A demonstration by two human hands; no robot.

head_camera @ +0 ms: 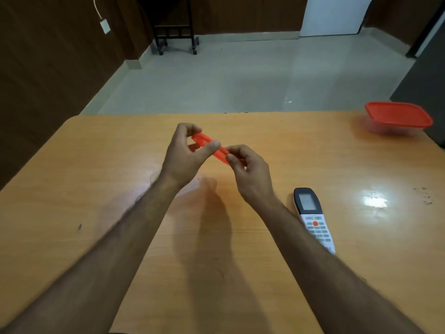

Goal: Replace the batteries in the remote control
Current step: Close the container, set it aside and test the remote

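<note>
Head view looks down on two bare forearms reaching out over a pale wooden tabletop (265,141). Both hands are raised above the surface and share one orange object (209,148), a narrow strip that looks like two slim orange cylinders side by side, probably a pack of batteries, though it is too blurred to be sure. No writing on it can be read.

Fingers of the left hand (185,155) are curled, thumb and forefinger pinching the far end of the orange object. Fingers of the right hand (248,167) are bunched together and pinch its near end, thumb tip against the orange surface. The two sets of fingertips lie just beside each other along the strip.

Nearer the person than the right fingers, and out to their right, the remote control (313,218) lies flat on the tabletop, face up, apart from both hands. It has a dark top end with a grey screen, a white body, an orange round button and rows of grey keys; any lettering is too small to read.

Far off to the right of the fingers, near the tabletop's back edge, stands a clear plastic container (395,127) with its red lid (397,114) shut. Its contents cannot be made out.
</note>
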